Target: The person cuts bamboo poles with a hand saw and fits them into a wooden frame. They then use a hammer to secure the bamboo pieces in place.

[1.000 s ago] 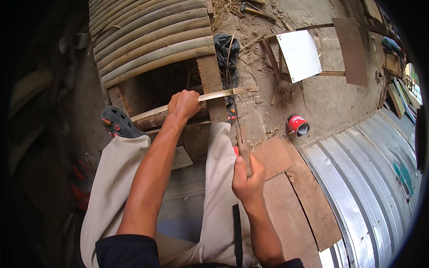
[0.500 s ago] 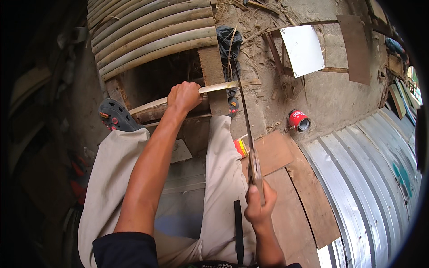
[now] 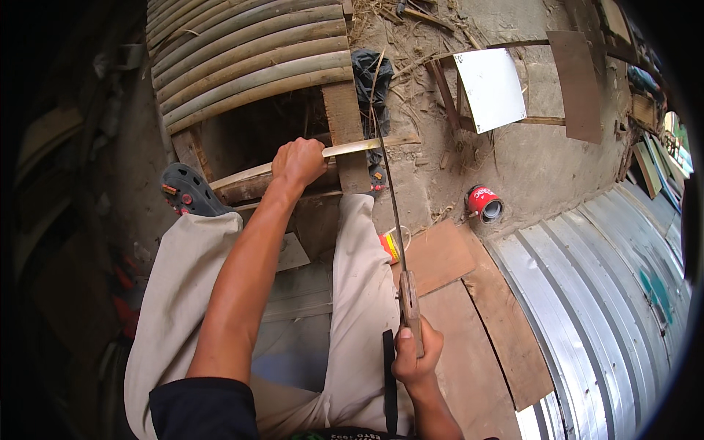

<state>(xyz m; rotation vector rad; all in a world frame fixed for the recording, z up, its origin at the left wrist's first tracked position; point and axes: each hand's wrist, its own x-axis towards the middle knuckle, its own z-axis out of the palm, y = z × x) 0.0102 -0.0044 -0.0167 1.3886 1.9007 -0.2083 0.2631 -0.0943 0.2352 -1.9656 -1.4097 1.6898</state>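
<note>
My left hand (image 3: 299, 161) is closed around a pale bamboo strip (image 3: 345, 149), pressing it across a wooden board (image 3: 342, 117) at the end of the slatted bench. To the right of that board, the strip's end sticks out. My right hand (image 3: 418, 352) grips the wooden handle of a handsaw (image 3: 410, 308). The long thin blade, seen nearly edge-on, points away from me and crosses the strip just right of the board. Whether its teeth have cut into the strip cannot be made out.
Round poles form the slatted bench (image 3: 253, 66) ahead. A red can (image 3: 485, 204) stands on the floor at right, near corrugated metal sheets (image 3: 579, 293). Brown boards (image 3: 477, 330) lie beside my right leg. A white panel (image 3: 491, 89) rests on a frame farther off.
My right hand has drawn the handsaw back toward me, and its blade now lies closer to the board along the strip. My left hand keeps its hold on the bamboo strip.
</note>
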